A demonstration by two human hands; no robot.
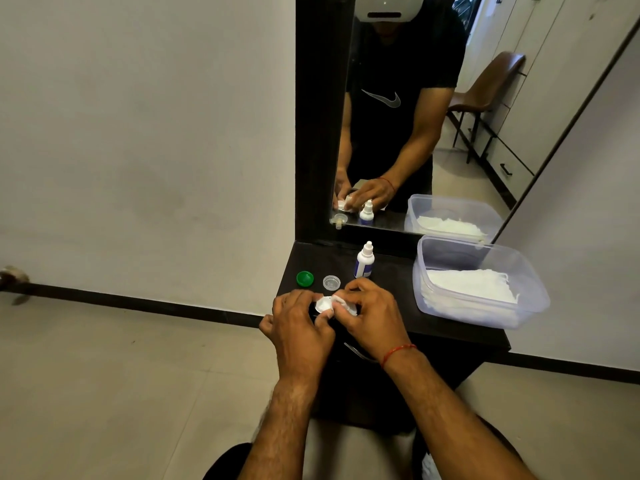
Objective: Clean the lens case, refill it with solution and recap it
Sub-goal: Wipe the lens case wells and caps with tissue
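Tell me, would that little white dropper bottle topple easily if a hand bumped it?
Probably. The dropper bottle stands upright, tall and narrow on a small base, so a knock near its tip would likely topple it. It looks like plastic, so probably light. On its side, its round body might roll along the dark shelf.

We see the white lens case (323,304) between our two hands, gripped by the fingers of our left hand (299,320). Our right hand (372,313) pinches a wad of white tissue (341,303) against it. The green cap (305,278) lies just beyond our left hand, the clear cap (331,282) beside it. The small white solution bottle (364,259), blue-labelled, stands upright just beyond our right hand.
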